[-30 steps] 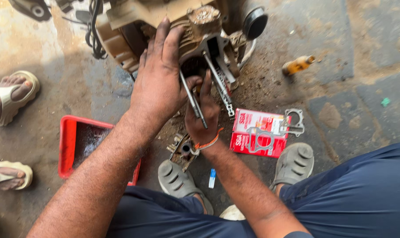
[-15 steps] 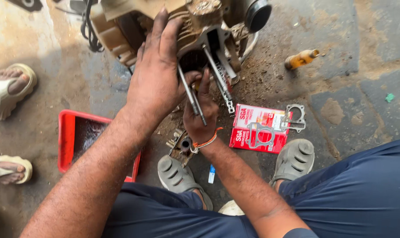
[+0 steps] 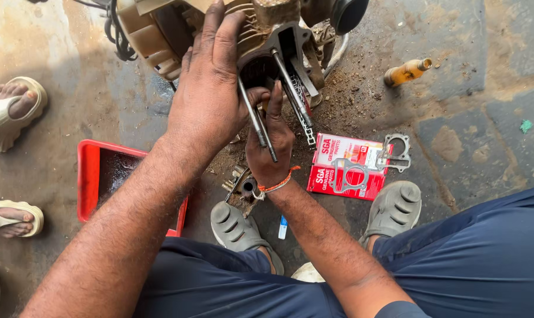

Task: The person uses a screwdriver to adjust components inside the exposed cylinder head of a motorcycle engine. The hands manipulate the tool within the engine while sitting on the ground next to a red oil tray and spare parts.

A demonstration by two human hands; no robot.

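The left hand (image 3: 211,97) lies spread, palm down, on the engine block (image 3: 261,35); the right hand (image 3: 270,144), just beside it, reaches among the long studs (image 3: 256,121), fingers seemingly pinching something unseen.

A stained stone floor (image 3: 467,135) carries a red tray (image 3: 87,176), a red box (image 3: 346,166) topped with gaskets, an amber bottle (image 3: 407,72) and the engine (image 3: 261,29).

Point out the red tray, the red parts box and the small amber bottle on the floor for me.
red tray (image 3: 88,176), head view, on its left rim.
red parts box (image 3: 337,150), head view, on its top face.
amber bottle (image 3: 403,73), head view, on its body.
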